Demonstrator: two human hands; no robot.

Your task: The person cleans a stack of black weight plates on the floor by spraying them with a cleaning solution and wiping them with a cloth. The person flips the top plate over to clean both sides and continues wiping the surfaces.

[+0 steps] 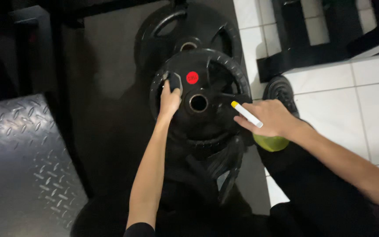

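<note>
Fingers of the left hand [170, 100] curl through a grip slot of the black weight plate [200, 103] at frame centre. The right hand [270, 117], right of centre, pinches a white marker with a yellow cap [246, 113], tip touching the plate's rim. Another plate [189, 30] lies above.

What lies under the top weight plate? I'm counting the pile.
Under the top plate, gripped by the left hand, more black plates show below and a larger plate beyond. How many lie covered cannot be seen.
</note>
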